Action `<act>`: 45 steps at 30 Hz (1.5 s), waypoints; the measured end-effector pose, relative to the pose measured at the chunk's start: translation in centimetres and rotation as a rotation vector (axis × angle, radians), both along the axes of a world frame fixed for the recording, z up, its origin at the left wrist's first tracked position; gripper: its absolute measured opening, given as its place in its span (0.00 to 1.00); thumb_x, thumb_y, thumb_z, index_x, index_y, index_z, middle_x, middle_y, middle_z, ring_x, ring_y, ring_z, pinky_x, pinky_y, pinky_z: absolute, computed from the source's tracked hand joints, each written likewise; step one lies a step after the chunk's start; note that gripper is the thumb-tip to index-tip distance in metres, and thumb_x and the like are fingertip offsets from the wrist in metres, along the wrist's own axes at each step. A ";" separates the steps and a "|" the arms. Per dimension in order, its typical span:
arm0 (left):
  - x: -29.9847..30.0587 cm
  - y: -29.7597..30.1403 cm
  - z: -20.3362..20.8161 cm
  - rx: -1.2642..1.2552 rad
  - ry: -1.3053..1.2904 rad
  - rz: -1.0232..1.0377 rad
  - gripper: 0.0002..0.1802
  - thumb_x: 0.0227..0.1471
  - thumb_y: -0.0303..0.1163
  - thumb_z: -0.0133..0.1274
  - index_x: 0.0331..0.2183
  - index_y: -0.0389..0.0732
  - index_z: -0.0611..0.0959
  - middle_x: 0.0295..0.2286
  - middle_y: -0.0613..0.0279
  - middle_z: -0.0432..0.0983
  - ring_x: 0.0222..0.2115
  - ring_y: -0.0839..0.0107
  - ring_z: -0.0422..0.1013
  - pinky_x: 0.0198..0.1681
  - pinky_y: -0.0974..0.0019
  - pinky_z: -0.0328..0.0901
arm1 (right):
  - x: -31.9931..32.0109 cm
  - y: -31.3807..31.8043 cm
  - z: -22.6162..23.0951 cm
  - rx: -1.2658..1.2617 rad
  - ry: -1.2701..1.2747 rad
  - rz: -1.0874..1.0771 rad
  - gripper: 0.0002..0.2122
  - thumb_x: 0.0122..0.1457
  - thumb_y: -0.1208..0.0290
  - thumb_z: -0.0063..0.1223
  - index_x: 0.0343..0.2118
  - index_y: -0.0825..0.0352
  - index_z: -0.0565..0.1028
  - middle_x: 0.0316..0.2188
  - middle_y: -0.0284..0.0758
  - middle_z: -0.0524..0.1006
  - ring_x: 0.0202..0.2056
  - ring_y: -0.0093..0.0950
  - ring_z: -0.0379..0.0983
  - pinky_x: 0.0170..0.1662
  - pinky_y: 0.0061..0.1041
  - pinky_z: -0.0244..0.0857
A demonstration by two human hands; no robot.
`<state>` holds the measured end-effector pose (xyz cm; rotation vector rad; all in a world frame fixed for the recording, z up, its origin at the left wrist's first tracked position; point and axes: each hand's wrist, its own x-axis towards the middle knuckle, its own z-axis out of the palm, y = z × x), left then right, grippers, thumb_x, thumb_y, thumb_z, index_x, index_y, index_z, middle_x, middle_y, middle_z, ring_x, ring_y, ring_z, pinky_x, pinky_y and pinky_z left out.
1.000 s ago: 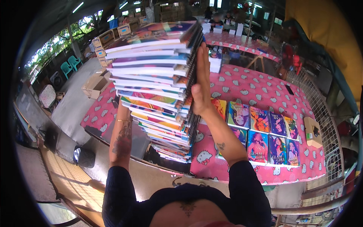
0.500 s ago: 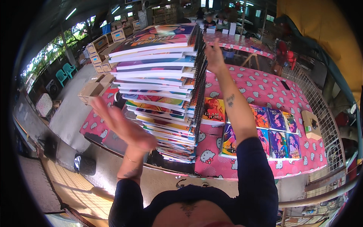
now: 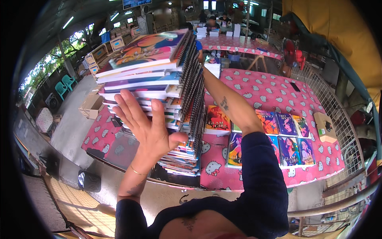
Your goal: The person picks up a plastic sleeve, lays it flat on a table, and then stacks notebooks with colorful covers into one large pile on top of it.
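A tall, slightly uneven stack of spiral-bound notebooks [image 3: 145, 51] with colourful covers stands at the near left part of the table, its black coils facing right. My left hand [image 3: 149, 129] lies against the page edges on the near side of the stack, palm toward it, fingers stretched and spread. My right forearm [image 3: 229, 101] reaches along the right side of the stack. The right hand itself is hidden behind the notebooks, so its fingers do not show.
Several notebooks [image 3: 289, 149] lie in rows on the pink patterned tablecloth [image 3: 254, 89], with a red-covered notebook [image 3: 218, 119] nearer the stack. A cardboard box [image 3: 325, 127] and a phone [image 3: 295, 87] rest at the right. Another pile [image 3: 213, 69] stands behind. People sit at a far table.
My left hand has moved in from the left onto the stack's near side. My right hand has gone behind the stack. The upper notebooks have shifted and turned a little.
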<state>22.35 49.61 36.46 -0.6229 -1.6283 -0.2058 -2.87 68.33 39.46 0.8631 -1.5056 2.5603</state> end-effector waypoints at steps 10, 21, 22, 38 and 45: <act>-1.3 -9.9 -0.6 0.738 -0.168 -0.478 0.49 0.57 0.68 0.27 0.64 0.38 0.53 0.63 0.48 0.47 0.65 0.55 0.43 0.66 0.48 0.35 | 8.2 11.2 -10.8 -0.020 -0.107 -0.373 0.30 0.62 0.45 0.44 0.57 0.65 0.67 0.53 0.38 0.71 0.56 0.33 0.65 0.58 0.39 0.55; -2.3 -9.2 6.2 0.785 -0.205 -0.568 0.38 0.63 0.57 0.30 0.60 0.35 0.60 0.54 0.44 0.64 0.55 0.58 0.62 0.58 0.58 0.57 | 15.4 29.2 -34.4 1.473 -0.438 -1.317 0.24 0.54 0.56 0.55 0.53 0.59 0.70 0.55 0.43 0.67 0.59 0.44 0.59 0.57 0.50 0.56; -0.1 -9.6 6.6 0.633 -0.048 -0.351 0.36 0.64 0.54 0.32 0.58 0.33 0.62 0.52 0.44 0.68 0.53 0.58 0.65 0.56 0.59 0.60 | 15.3 30.3 -34.7 1.490 -0.453 -1.296 0.25 0.54 0.56 0.55 0.54 0.59 0.69 0.56 0.44 0.66 0.61 0.44 0.56 0.58 0.51 0.54; -17.8 32.8 -31.5 0.109 -1.543 0.137 0.38 0.44 0.52 0.59 0.49 0.32 0.74 0.41 0.39 0.75 0.45 0.46 0.72 0.50 0.52 0.66 | 16.5 43.1 -32.1 1.714 -0.923 -1.125 0.44 0.38 0.42 0.68 0.59 0.48 0.61 0.56 0.49 0.61 0.60 0.47 0.56 0.56 0.50 0.57; -20.6 33.5 -30.9 -0.021 -1.631 -0.046 0.32 0.43 0.50 0.62 0.44 0.34 0.78 0.43 0.38 0.73 0.46 0.43 0.70 0.47 0.49 0.68 | 14.5 48.7 -32.3 1.426 -0.444 -1.228 0.32 0.36 0.67 0.71 0.50 0.58 0.71 0.46 0.49 0.72 0.46 0.44 0.73 0.45 0.40 0.70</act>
